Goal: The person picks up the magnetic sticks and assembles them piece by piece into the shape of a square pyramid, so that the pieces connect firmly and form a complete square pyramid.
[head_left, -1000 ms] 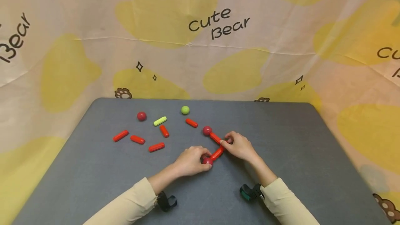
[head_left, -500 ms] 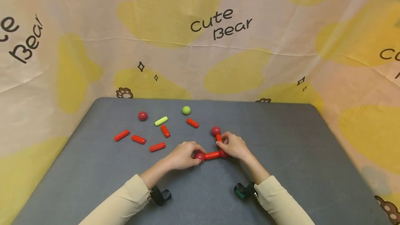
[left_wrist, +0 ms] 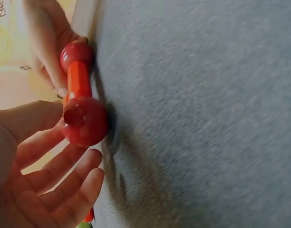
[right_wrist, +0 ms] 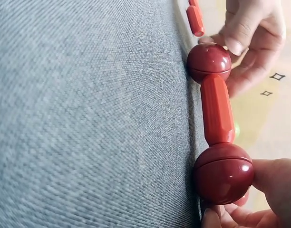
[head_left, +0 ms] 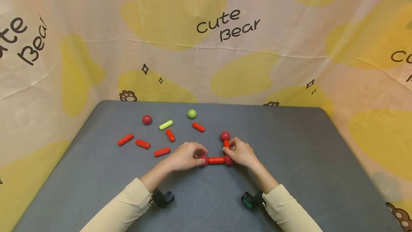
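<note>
Red balls and faceted red rods are joined in an L. Its near arm is a rod (head_left: 216, 160) between the left-end ball (head_left: 204, 160) and the corner ball (right_wrist: 223, 174); another rod (head_left: 226, 143) runs back to the far ball (head_left: 225, 136). My left hand (head_left: 186, 156) is at the left-end ball, thumb against it and the other fingers loosely spread. A small round recess shows on that ball in the left wrist view. My right hand (head_left: 243, 152) pinches the rear-running rod close to the corner, covering part of it.
Loose on the grey table (head_left: 283, 128) lie several red rods (head_left: 162, 151), a yellow-green rod (head_left: 166, 125), a red ball (head_left: 147, 119) and a green ball (head_left: 191, 114). A patterned cloth (head_left: 180, 63) stands behind the table and along both sides.
The joined piece has turned from a sideways V to an L, its far ball moving right and its left-end ball moving left. My left hand's fingers have loosened from the left-end ball.
</note>
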The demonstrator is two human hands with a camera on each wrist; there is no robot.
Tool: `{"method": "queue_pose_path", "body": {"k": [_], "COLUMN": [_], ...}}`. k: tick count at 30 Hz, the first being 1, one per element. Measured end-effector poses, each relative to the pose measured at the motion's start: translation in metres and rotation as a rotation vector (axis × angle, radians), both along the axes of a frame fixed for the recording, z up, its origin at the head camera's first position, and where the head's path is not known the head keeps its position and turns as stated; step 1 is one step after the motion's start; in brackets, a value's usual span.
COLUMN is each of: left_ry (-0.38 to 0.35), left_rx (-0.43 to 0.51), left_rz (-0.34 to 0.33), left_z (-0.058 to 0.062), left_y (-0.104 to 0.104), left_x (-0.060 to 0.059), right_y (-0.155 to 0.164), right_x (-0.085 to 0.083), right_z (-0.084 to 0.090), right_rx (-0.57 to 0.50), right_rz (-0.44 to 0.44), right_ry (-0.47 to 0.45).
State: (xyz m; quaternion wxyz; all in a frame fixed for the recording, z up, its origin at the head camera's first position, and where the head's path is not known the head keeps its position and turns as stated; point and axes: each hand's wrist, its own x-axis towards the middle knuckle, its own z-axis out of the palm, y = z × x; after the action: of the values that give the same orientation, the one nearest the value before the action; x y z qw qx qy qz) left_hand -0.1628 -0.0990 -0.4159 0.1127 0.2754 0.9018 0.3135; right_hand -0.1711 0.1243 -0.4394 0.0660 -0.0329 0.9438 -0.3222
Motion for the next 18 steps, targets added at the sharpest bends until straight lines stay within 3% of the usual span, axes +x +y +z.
{"method": "queue_pose_path", "body": {"k": [5,10,18], "left_ry": [0.007,0.047,0.079], "left_rx": [0.064,0.132,0.145], "left_rz": [0.072,0.153,0.324], "left_z": [0.004,0.004,0.000], "left_y": [-0.001,-0.003,-0.004], "left_x": [-0.013,-0.034,-0.063], "right_y": [0.001,0.001,0.001], "right_x": [0.001,0.001,0.002], "right_z": [-0.001,-0.001,0.002], "right_rx": [0.002,0.000,-0.032], "right_rz": [-0.002,-0.006,-0.008], "right_ry": [0.000,-0.008,-0.033]}}
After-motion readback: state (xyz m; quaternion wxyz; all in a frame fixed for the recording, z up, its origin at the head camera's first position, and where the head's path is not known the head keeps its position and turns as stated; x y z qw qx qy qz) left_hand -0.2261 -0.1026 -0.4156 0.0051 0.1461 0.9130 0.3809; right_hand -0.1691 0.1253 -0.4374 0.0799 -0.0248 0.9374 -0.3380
